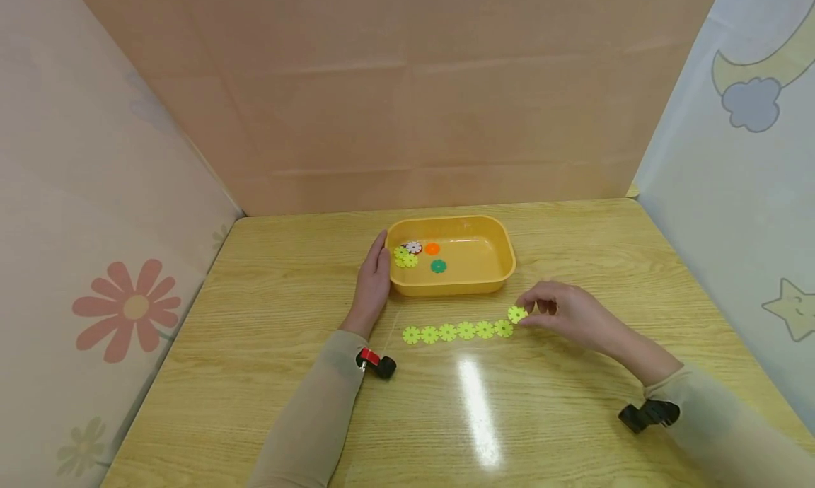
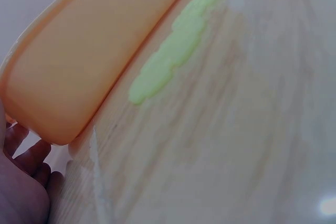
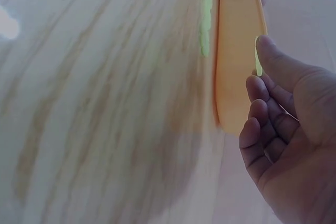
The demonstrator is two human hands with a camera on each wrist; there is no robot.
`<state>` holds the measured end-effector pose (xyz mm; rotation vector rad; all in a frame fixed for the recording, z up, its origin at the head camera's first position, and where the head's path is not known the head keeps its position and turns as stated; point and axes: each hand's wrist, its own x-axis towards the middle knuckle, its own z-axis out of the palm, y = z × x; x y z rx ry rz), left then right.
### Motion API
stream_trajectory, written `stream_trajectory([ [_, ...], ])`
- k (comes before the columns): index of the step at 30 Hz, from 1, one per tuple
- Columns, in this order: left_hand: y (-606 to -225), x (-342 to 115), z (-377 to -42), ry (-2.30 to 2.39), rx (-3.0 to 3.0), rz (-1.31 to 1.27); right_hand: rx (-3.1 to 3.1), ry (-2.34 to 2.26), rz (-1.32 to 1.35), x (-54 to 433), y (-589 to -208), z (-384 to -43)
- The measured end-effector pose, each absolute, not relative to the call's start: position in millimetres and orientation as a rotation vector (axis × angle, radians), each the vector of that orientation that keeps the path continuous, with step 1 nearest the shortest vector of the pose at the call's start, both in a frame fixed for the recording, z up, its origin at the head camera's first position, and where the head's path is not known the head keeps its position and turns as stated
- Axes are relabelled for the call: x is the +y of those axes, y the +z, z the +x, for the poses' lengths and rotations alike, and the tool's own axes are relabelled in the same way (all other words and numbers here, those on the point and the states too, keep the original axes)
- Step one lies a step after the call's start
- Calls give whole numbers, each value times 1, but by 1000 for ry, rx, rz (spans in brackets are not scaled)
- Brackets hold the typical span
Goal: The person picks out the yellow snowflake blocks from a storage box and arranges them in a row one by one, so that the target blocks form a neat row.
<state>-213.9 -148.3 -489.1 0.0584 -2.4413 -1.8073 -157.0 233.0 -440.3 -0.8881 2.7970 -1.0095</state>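
My right hand pinches a yellow-green flower-shaped disc between thumb and fingers, just above the right end of a row of like discs on the table. The row's discs lie side by side in a nearly straight line. In the right wrist view the pinched disc is seen edge-on. My left hand rests along the left wall of a yellow plastic tub, its fingers fairly straight; the left wrist view shows the fingertips at the tub's lower side.
Inside the tub lie yellow-green discs, a white disc, an orange disc and a green disc. The wooden table meets an upright brown panel at the back and printed cloth walls on both sides.
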Motion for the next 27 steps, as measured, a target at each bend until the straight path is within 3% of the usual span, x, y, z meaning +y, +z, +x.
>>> stream_trajectory([
  [27,-490,-149,-214,-1802,-2439,52,2722,-950,-834,247,-465,-162],
])
